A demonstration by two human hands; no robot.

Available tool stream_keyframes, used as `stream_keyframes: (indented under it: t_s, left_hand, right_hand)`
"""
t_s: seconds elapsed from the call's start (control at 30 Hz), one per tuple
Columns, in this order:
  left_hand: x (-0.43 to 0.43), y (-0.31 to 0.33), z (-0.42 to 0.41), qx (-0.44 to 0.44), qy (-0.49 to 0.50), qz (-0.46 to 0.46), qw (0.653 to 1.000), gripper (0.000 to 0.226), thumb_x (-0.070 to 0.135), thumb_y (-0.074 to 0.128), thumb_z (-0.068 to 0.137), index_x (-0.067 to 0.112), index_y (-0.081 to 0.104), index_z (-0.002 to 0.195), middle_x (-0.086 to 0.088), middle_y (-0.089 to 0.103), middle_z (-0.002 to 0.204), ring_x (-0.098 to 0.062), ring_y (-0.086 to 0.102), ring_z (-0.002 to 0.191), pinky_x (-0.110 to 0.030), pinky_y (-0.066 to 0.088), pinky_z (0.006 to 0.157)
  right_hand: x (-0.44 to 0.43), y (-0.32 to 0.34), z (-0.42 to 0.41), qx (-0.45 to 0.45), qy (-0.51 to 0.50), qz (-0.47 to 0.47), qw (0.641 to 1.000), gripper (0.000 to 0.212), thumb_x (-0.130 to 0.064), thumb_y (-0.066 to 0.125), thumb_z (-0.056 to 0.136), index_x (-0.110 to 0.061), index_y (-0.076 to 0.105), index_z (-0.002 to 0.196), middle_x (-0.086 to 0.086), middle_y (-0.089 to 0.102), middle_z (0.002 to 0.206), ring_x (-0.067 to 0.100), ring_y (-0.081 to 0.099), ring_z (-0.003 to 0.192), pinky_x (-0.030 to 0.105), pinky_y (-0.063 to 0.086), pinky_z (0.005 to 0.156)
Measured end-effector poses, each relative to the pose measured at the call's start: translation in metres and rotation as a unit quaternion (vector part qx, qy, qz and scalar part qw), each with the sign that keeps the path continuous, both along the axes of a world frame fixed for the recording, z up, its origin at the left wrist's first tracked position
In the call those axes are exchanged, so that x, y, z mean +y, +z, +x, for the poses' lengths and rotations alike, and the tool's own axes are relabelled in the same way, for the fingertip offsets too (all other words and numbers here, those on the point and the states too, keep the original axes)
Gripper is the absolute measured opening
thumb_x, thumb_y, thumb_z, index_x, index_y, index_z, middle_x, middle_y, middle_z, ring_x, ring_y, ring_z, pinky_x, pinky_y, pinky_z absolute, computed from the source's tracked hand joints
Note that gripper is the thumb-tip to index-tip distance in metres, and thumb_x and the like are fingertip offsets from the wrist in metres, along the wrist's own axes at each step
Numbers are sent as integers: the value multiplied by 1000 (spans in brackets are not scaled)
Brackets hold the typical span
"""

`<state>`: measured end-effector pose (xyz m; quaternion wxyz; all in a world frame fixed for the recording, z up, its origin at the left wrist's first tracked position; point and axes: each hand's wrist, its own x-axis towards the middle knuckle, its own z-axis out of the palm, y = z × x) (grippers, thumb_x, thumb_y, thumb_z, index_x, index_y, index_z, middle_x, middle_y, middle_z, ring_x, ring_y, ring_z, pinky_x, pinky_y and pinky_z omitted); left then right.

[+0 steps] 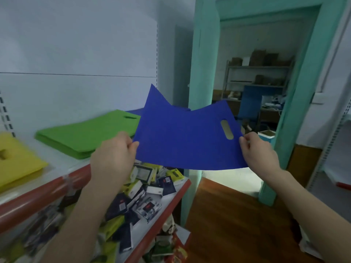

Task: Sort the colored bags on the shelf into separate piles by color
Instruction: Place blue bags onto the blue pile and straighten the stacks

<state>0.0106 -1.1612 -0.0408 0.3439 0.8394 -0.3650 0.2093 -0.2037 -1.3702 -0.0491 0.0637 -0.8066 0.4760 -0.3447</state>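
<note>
Both hands hold one blue bag (182, 137) in the air, above and in front of the shelf (57, 162). The left hand (114, 150) pinches its lower left corner; the right hand (255, 150) pinches its right edge just below the handle slot. On the shelf, a green pile (85, 135) lies behind the left hand, a yellow pile (17, 160) left of that, and a blue pile's edge (135, 111) shows behind the held bag.

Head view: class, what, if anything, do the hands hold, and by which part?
Both hold one blue bag: the left hand pinches its lower left corner, the right hand its right edge near the handle slot.
</note>
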Motion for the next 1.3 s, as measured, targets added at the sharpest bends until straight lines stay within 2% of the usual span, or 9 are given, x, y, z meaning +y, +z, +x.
stream_keyframes:
  t_s: [0.1, 0.2, 0.33, 0.53, 0.67, 0.77, 0.9, 1.1, 1.3]
  left_hand:
    - [-48, 0, 1, -3, 12, -15, 1000, 25, 31, 52, 93, 11, 48, 77, -13, 60, 75, -31, 54, 73, -33, 36, 60]
    - [-88, 3, 3, 3, 39, -22, 999, 27, 31, 53, 92, 9, 51, 76, -13, 60, 73, -32, 55, 71, -35, 40, 61]
    - [-129, 7, 11, 7, 84, -19, 996, 27, 30, 54, 91, 9, 53, 76, -13, 58, 71, -33, 55, 72, -35, 40, 61]
    - [-179, 8, 42, 0, 152, -7, 988, 25, 31, 55, 91, 8, 56, 80, -16, 62, 76, -34, 56, 73, -35, 39, 60]
    - [-214, 14, 72, -22, 186, -25, 982, 24, 27, 56, 90, 4, 59, 83, -23, 62, 83, -39, 58, 80, -37, 38, 62]
    - [-235, 26, 96, -43, 202, -44, 977, 23, 25, 56, 90, 3, 60, 85, -25, 63, 86, -41, 57, 83, -40, 41, 66]
    - [-256, 39, 125, -48, 244, -33, 968, 24, 28, 53, 92, 4, 59, 89, -24, 63, 90, -41, 56, 88, -39, 40, 67]
    - [-279, 32, 143, -45, 324, 78, 942, 27, 33, 46, 93, 8, 55, 91, -19, 62, 94, -37, 58, 90, -35, 38, 65]
    - [-307, 16, 145, -18, 380, 221, 898, 24, 38, 40, 96, 16, 49, 95, -8, 62, 103, -29, 60, 96, -28, 34, 64]
  right_hand:
    - [-56, 7, 6, -11, 20, -7, 1000, 33, -32, 32, 101, -7, 49, 112, 9, 60, 94, 22, 46, 73, 31, 33, 59]
    - [-108, 19, 19, -9, 51, -13, 999, 33, -32, 32, 101, -7, 50, 113, 10, 61, 100, 19, 46, 76, 29, 31, 56]
    - [-168, 29, 49, -21, 96, -23, 995, 34, -33, 33, 101, -8, 50, 118, 9, 63, 109, 20, 56, 82, 29, 40, 62]
    - [-241, 24, 110, -28, 148, -25, 988, 33, -37, 32, 100, -11, 50, 111, 8, 64, 100, 25, 61, 81, 41, 53, 69]
    - [-285, 32, 160, -30, 167, -47, 984, 34, -35, 33, 101, -8, 51, 111, 7, 61, 92, 23, 55, 75, 33, 43, 61]
    - [-314, 49, 201, -49, 179, -62, 981, 35, -34, 34, 101, -6, 52, 110, 13, 63, 96, 25, 51, 75, 31, 37, 62]
    - [-346, 64, 254, -61, 207, -85, 973, 36, -30, 34, 101, -3, 54, 111, 20, 62, 104, 36, 55, 91, 32, 31, 65]
    - [-384, 56, 319, -42, 254, -99, 961, 35, -30, 36, 100, -3, 57, 107, 21, 64, 105, 40, 57, 94, 37, 37, 69]
    - [-413, 45, 364, 34, 293, -105, 950, 35, -35, 39, 99, -8, 61, 98, 19, 65, 101, 38, 58, 93, 36, 39, 69]
